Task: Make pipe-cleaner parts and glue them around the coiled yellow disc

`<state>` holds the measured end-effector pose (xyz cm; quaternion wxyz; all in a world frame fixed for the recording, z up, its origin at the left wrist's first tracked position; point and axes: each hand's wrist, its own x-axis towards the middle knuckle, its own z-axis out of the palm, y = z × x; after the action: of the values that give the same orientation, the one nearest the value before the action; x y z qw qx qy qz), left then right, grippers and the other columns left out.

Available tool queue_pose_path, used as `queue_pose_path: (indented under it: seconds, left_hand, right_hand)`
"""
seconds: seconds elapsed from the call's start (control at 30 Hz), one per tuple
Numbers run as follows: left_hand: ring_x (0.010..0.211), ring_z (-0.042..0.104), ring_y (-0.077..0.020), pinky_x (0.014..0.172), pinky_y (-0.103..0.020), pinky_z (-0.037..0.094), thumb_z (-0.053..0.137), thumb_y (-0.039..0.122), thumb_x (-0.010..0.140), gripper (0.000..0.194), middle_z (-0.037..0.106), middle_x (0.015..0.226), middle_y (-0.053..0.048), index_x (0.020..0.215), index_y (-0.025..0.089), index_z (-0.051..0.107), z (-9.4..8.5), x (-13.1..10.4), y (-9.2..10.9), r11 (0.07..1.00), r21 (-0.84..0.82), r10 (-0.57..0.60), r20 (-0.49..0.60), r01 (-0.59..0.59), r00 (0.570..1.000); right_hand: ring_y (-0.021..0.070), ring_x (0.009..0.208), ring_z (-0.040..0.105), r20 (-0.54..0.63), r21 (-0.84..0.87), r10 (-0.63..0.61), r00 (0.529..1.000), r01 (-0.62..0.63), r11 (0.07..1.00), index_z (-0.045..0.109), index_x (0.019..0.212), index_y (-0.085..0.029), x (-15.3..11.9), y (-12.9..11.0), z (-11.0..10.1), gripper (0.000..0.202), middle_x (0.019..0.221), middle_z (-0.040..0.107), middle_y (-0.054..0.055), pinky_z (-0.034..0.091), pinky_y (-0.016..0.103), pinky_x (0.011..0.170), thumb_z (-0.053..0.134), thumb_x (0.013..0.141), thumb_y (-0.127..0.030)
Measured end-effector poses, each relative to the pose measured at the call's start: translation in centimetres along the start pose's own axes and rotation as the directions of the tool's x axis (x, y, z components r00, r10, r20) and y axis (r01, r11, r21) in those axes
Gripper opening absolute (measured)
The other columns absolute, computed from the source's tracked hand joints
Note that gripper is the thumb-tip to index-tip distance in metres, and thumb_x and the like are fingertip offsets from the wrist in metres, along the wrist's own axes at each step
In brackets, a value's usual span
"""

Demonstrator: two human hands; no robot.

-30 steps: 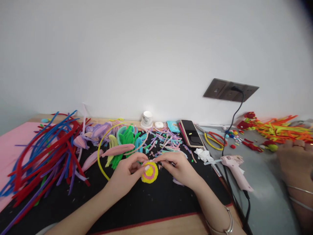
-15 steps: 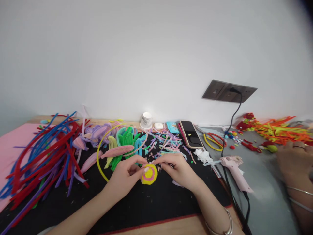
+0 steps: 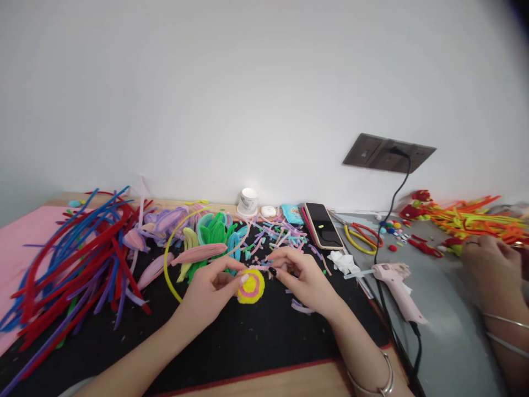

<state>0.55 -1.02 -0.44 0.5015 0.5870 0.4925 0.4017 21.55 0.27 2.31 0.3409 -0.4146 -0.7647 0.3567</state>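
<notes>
Between my hands is a round yellow disc [image 3: 250, 286] with a pink ring on its face, above the black mat [image 3: 264, 342]. My left hand [image 3: 212, 286] pinches the disc at its left edge, thumb on the front. A thin pink fuzzy strip [image 3: 259, 268] runs along the disc's top edge. Its right end is pinched between the thumb and fingers of my right hand [image 3: 301, 280]. Behind my left hand lie a pink petal shape [image 3: 199, 255] and green looped stems [image 3: 215, 231].
Red, blue and purple stems [image 3: 82, 259] heap at left. A white cup [image 3: 248, 202], phone [image 3: 324, 225] and scissors [image 3: 360, 238] stand or lie behind. A pink glue gun [image 3: 399, 289] and another person's hand [image 3: 491, 270] are at right.
The disc has risen slightly and moved a little left. More of the pink strip shows between my hands. The other person's hand at right has shifted and turned.
</notes>
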Motion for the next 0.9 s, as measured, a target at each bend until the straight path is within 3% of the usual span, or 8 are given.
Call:
queue_pose_path:
  seconds: [0.23, 0.6, 0.9]
  left_hand:
    - [0.054, 0.062, -0.0138, 0.052, -0.025, 0.050, 0.065, 0.031, 0.074, 0.017, 0.066, 0.069, 0.001, 0.083, 0.018, 0.059, -0.14, 0.11, -0.19, 0.998, -0.061, 0.021, -0.070, -0.026, 0.997]
    - [0.052, 0.061, -0.0127, 0.050, -0.024, 0.050, 0.065, 0.028, 0.074, 0.014, 0.066, 0.069, 0.001, 0.082, 0.018, 0.060, -0.14, 0.05, -0.38, 0.997, -0.027, 0.067, -0.110, -0.071, 0.992]
    - [0.059, 0.062, -0.0114, 0.052, -0.022, 0.051, 0.064, 0.028, 0.074, 0.021, 0.061, 0.087, 0.000, 0.092, 0.019, 0.057, -0.07, 0.21, -0.59, 0.996, -0.031, 0.074, -0.123, -0.078, 0.990]
  right_hand:
    - [0.0136, 0.071, 0.061, -0.095, -0.047, -0.024, 0.995, 0.020, 0.999, 0.065, 0.087, -0.017, 0.34, 0.24, 0.16, 0.019, 0.079, 0.067, 0.004, 0.046, 0.023, 0.063, 0.051, 0.079, -0.008]
    - [0.0143, 0.072, 0.063, -0.117, -0.168, -0.119, 0.986, 0.098, 0.981, 0.068, 0.088, -0.017, 0.21, 0.31, 0.20, 0.020, 0.081, 0.070, 0.004, 0.046, 0.025, 0.067, 0.052, 0.079, -0.008]
    - [0.0121, 0.066, 0.060, -0.131, -0.129, -0.115, 0.985, 0.098, 0.987, 0.066, 0.089, -0.017, 0.12, 0.32, 0.46, 0.020, 0.079, 0.068, 0.004, 0.045, 0.022, 0.061, 0.051, 0.079, -0.008]
